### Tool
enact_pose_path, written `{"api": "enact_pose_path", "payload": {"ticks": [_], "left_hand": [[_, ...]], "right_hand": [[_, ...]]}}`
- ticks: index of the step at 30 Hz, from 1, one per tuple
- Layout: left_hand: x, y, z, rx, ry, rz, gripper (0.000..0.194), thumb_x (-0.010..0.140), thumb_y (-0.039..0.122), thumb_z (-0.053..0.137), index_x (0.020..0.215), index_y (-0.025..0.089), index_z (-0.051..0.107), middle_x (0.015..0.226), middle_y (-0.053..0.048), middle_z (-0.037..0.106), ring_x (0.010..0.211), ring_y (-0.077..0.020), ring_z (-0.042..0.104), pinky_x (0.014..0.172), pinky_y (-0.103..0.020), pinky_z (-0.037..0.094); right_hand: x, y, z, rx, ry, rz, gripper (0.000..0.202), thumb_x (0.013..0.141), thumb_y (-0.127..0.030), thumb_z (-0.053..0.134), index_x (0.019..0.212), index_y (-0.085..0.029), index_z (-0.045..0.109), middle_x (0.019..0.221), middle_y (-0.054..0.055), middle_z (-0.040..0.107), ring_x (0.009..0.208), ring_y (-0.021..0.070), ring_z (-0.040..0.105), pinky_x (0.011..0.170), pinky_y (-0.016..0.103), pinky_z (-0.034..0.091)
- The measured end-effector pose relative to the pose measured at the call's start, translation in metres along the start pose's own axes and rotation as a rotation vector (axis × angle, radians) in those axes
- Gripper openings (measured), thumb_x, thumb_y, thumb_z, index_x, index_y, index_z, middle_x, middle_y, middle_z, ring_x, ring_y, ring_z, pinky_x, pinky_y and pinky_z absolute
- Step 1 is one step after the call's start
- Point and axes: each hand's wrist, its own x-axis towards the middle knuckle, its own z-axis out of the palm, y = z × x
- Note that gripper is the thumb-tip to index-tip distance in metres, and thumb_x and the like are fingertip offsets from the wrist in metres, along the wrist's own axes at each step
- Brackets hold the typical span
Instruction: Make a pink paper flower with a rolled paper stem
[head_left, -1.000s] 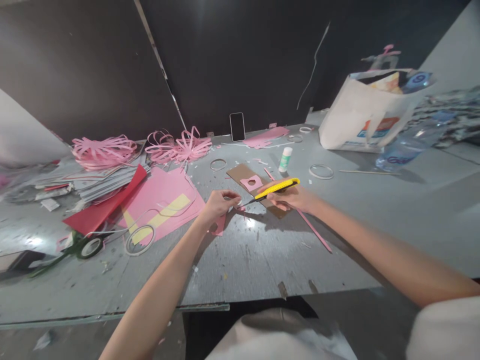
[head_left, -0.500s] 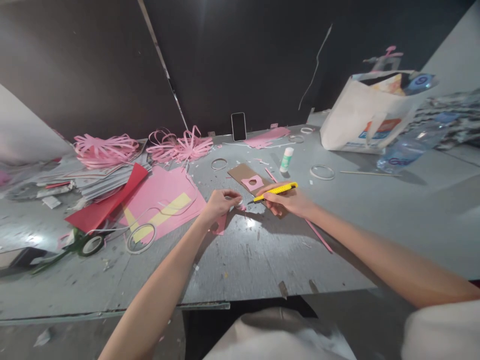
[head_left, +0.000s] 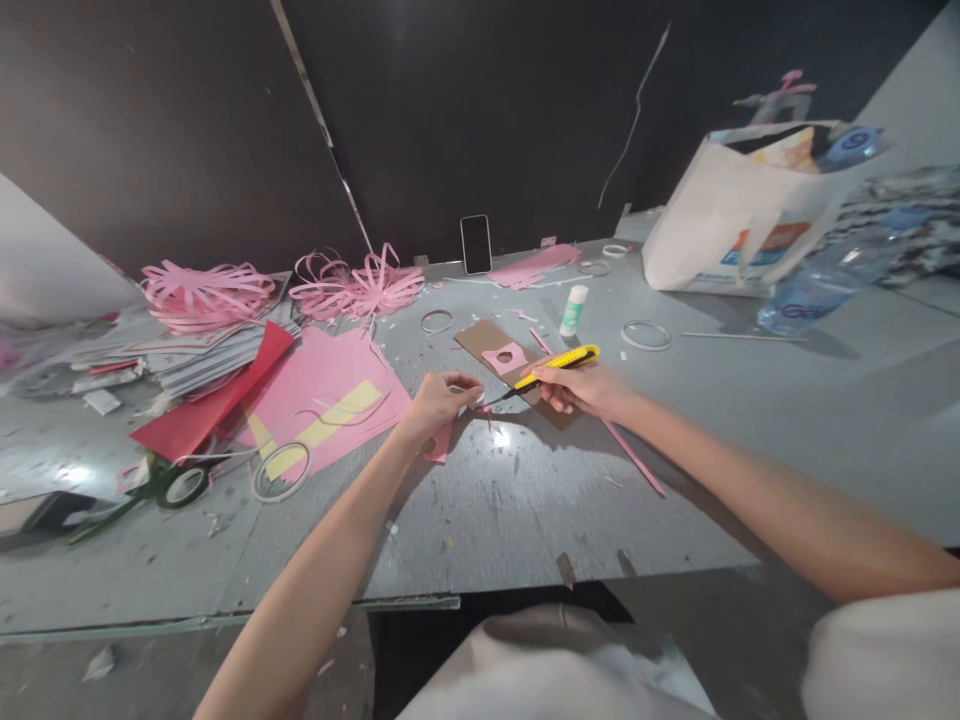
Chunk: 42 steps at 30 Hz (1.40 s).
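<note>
Mid-frame, I see the left hand [head_left: 442,400] pinched narrow at a small pale piece [head_left: 480,402], too small to identify. The right hand [head_left: 585,388] is closed round the yellow cutter [head_left: 559,367], its blade angled down to the left hand's fingertips; contact I cannot tell. Brown card [head_left: 480,341] lies just beside on the bench [head_left: 525,520], a holed pink cut-out [head_left: 494,358] on top. I judge the step as fine trimming; the next move calls for a firm pinch and short, light blade strokes clear of the fingertips.
</note>
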Motion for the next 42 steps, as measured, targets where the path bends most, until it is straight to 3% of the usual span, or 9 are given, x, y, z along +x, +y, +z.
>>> {"api": "enact_pose_path", "payload": {"ticks": [15, 20, 25, 28, 30, 33, 36, 42], "left_hand": [[-0.001, -0.003, 0.001, -0.046, 0.01, -0.016, 0.011, 0.09, 0.025, 0.08, 0.095, 0.015, 0.083, 0.095, -0.01, 0.083, 0.082, -0.0191, 0.073, 0.078, -0.03, 0.053], [0.002, -0.005, 0.0, -0.05, 0.006, -0.003, 0.008, 0.09, 0.023, 0.08, 0.092, 0.015, 0.083, 0.097, -0.01, 0.083, 0.084, -0.0192, 0.074, 0.079, -0.03, 0.054], [0.006, -0.009, 0.0, -0.027, 0.008, -0.001, 0.011, 0.089, 0.024, 0.082, 0.096, 0.016, 0.085, 0.1, -0.01, 0.083, 0.085, -0.0188, 0.073, 0.08, -0.03, 0.053], [0.006, -0.01, 0.001, -0.043, 0.001, -0.006, 0.012, 0.089, 0.025, 0.081, 0.096, 0.016, 0.084, 0.098, -0.01, 0.083, 0.083, -0.0186, 0.073, 0.08, -0.03, 0.054], [0.005, -0.011, 0.001, -0.069, -0.004, 0.012, 0.012, 0.09, 0.026, 0.081, 0.095, 0.016, 0.084, 0.097, -0.01, 0.082, 0.085, -0.0188, 0.074, 0.08, -0.029, 0.054], [0.004, -0.011, 0.002, -0.093, -0.008, 0.025, 0.012, 0.09, 0.026, 0.081, 0.094, 0.016, 0.083, 0.098, -0.01, 0.082, 0.085, -0.0189, 0.075, 0.079, -0.029, 0.054], [0.003, -0.009, 0.002, -0.087, -0.005, 0.012, 0.011, 0.091, 0.026, 0.08, 0.094, 0.015, 0.083, 0.099, -0.01, 0.082, 0.083, -0.0183, 0.074, 0.077, -0.028, 0.054], [-0.003, 0.002, 0.001, -0.081, 0.009, -0.045, 0.009, 0.09, 0.024, 0.082, 0.092, 0.015, 0.083, 0.096, -0.01, 0.082, 0.08, -0.0179, 0.073, 0.075, -0.029, 0.054]], "right_hand": [[-0.001, -0.016, -0.031, 0.002, -0.019, 0.066, 0.038, 0.077, -0.046, 0.096, 0.096, -0.015, 0.083, 0.058, 0.0, 0.065, 0.041, 0.0081, 0.052, 0.034, 0.021, 0.036], [-0.002, -0.017, -0.033, 0.109, -0.022, -0.058, 0.037, 0.079, -0.049, 0.092, 0.092, -0.016, 0.08, 0.054, -0.002, 0.061, 0.038, 0.0059, 0.044, 0.033, 0.02, 0.029], [-0.004, -0.018, -0.022, 0.055, -0.073, -0.127, 0.035, 0.08, -0.05, 0.091, 0.085, -0.02, 0.075, 0.054, -0.004, 0.056, 0.039, 0.0063, 0.04, 0.034, 0.023, 0.023], [-0.003, -0.021, -0.018, 0.048, 0.023, -0.233, 0.041, 0.078, -0.052, 0.094, 0.075, -0.021, 0.067, 0.051, -0.007, 0.045, 0.04, 0.0047, 0.03, 0.036, 0.025, 0.019], [-0.003, -0.025, -0.018, 0.048, 0.203, -0.341, 0.048, 0.077, -0.055, 0.095, 0.068, -0.022, 0.062, 0.05, -0.008, 0.041, 0.041, 0.0053, 0.028, 0.037, 0.026, 0.019], [-0.004, -0.031, -0.02, 0.044, 0.403, -0.433, 0.044, 0.081, -0.061, 0.089, 0.074, -0.024, 0.066, 0.052, -0.004, 0.048, 0.041, 0.0093, 0.035, 0.037, 0.028, 0.023], [-0.007, -0.036, -0.022, 0.027, 0.369, -0.382, 0.043, 0.082, -0.066, 0.085, 0.08, -0.026, 0.068, 0.055, 0.0, 0.057, 0.042, 0.0133, 0.042, 0.037, 0.031, 0.028], [-0.004, -0.026, -0.017, 0.001, 0.242, -0.346, 0.049, 0.081, -0.069, 0.086, 0.079, -0.024, 0.065, 0.053, -0.003, 0.051, 0.042, 0.0115, 0.039, 0.039, 0.03, 0.026]]}}
